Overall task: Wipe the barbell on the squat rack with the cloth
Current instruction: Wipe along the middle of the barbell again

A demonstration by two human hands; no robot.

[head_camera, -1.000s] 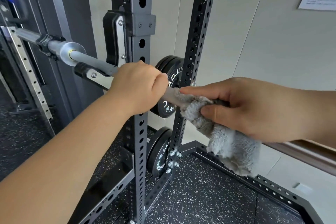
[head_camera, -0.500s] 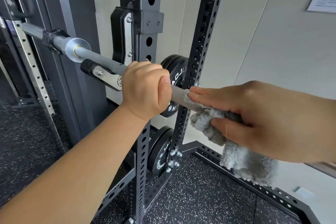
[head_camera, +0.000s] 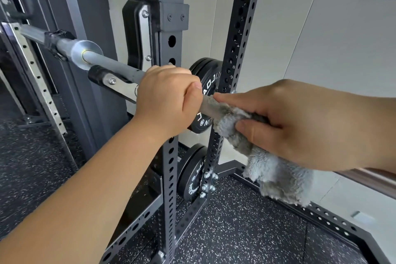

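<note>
Head view: left hand (head_camera: 169, 100) is gripping the barbell (head_camera: 115, 66); right hand (head_camera: 300, 126) is pinching the cloth (head_camera: 276, 176) around it.

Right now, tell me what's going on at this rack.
A person is wiping the barbell on the squat rack. The left hand grips the bare bar close to the front upright. Right beside it, the right hand holds a grey cloth wrapped round the bar, with the loose end hanging below. Black weight plates are stored on the rack behind.
</note>
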